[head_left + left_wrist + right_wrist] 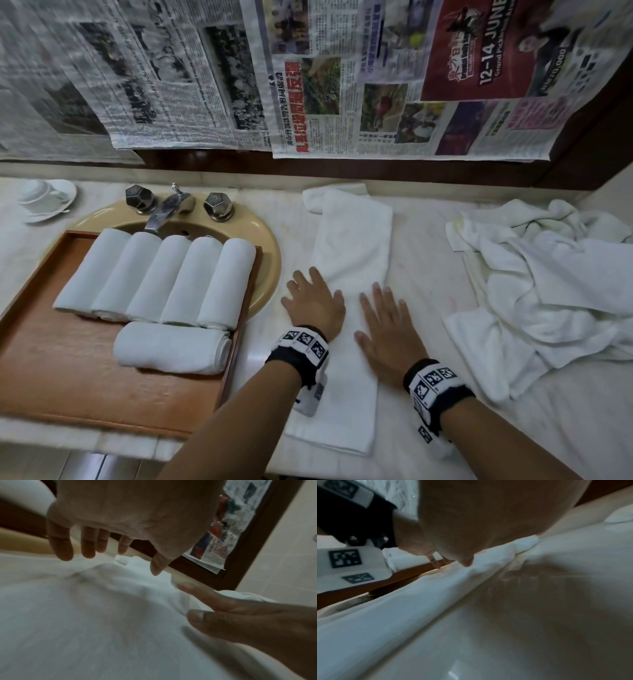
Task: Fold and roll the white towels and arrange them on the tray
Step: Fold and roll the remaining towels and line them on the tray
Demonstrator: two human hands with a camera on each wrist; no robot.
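far left on the counter (428, 246): an upturned cup on a saucer (44, 200). next over, the tan sink (267, 250) with a faucet (168, 209) and two faceted knobs, one each side of the spout.

wooden tray (51, 359) sits across the front of the sink. on it: five rolled towels (157, 277) side by side, touching, ends pointing toward me and away. a sixth roll (171, 347) lies crosswise in front of them, against the near ends of the right-hand rolls.

just right of the tray, my left hand (313, 301) is flat, palm down, fingers straight and spread, gripping nothing. it rests on the left edge of the folded towel (352, 240), partly over the counter. in the left wrist view the fingers (63, 545) hang spread just above the cloth; can't tell whether the tips touch.

folded towel is a long narrow strip on the counter, running from the near edge to the back wall, far end a bit rumpled.

my right hand (387, 325) is also flat, fingers straight and apart, nothing clamped. it lies on the towel's right edge, slightly nearer to me than the left. the right wrist view is blurry; it shows only the heel of the palm over the cloth edge.

far right: a loose pile of unfolded white towels (548, 291), apart from the strip. newspaper sheets (308, 78) hang along the wall behind it all.
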